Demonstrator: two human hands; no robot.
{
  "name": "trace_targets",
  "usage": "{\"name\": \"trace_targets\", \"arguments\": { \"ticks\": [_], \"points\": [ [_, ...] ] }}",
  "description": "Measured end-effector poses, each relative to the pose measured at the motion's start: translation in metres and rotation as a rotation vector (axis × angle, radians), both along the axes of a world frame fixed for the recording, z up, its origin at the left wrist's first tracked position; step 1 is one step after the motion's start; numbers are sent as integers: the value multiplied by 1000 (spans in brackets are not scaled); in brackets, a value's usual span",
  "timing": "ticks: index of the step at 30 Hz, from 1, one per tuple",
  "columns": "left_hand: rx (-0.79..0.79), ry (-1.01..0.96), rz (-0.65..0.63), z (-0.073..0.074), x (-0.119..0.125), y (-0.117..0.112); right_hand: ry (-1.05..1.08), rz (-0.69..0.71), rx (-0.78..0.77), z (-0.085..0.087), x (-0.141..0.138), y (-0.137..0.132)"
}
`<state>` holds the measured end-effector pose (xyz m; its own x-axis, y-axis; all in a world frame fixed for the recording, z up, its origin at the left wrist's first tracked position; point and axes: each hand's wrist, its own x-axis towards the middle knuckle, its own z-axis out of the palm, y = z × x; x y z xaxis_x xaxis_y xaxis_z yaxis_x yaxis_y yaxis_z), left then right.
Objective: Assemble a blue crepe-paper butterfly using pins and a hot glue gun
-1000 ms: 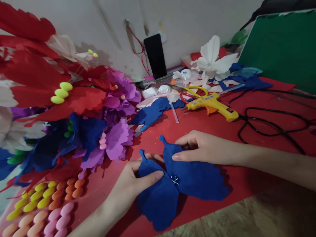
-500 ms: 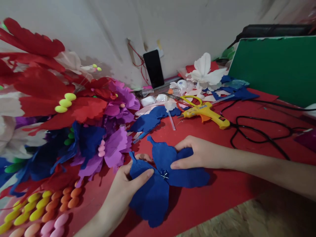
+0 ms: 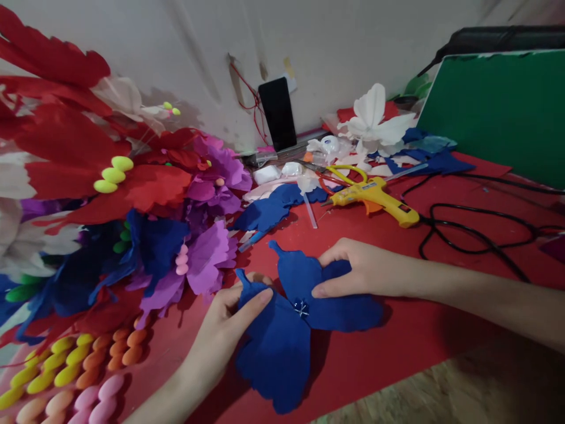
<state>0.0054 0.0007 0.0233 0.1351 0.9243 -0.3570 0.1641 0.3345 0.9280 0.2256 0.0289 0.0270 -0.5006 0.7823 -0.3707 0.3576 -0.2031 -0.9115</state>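
A dark blue butterfly-like paper flower (image 3: 278, 347) with scalloped petals lies tilted over the red tabletop (image 3: 379, 365) between my hands. Small shiny blue beads and silvery strands (image 3: 301, 307) sit at its centre. My left hand (image 3: 225, 318) pinches its left upper petal, thumb on top and fingers underneath, partly hidden. My right hand (image 3: 348, 274) grips the right petals, with the thumb on the upper face near the centre. Beyond the flower lies a yellow glue gun (image 3: 375, 199), and a clear glue stick (image 3: 311, 211) is to its left.
Red, white, purple and blue paper flowers (image 3: 79, 141) crowd the left side. Strips of yellow, orange and pink oval beads (image 3: 66, 359) lie front left. A phone (image 3: 277, 115) leans on the wall. Black cable (image 3: 477, 206) loops at right, before a green board (image 3: 498, 112). Scissors (image 3: 348, 174) lie behind the glue gun.
The view has shifted slightly. My left thumb has slid a little up and left on the petal. Both hands keep their hold on the blue flower, which has barely moved.
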Motion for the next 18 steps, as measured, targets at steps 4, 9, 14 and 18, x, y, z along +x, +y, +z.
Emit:
{"name": "trace_targets", "arguments": {
  "ticks": [4,9,14,18],
  "points": [
    [-25,-31,-10,-1,0,2,44,-7,-49,-1,1,1],
    [-60,-85,-9,-2,0,3,24,5,-85,-1,1,1],
    [-73,-79,-43,-1,1,2,64,-4,-58,-1,1,0],
    [-106,-63,-94,0,2,2,49,-16,-45,0,2,1]
  ]
}}
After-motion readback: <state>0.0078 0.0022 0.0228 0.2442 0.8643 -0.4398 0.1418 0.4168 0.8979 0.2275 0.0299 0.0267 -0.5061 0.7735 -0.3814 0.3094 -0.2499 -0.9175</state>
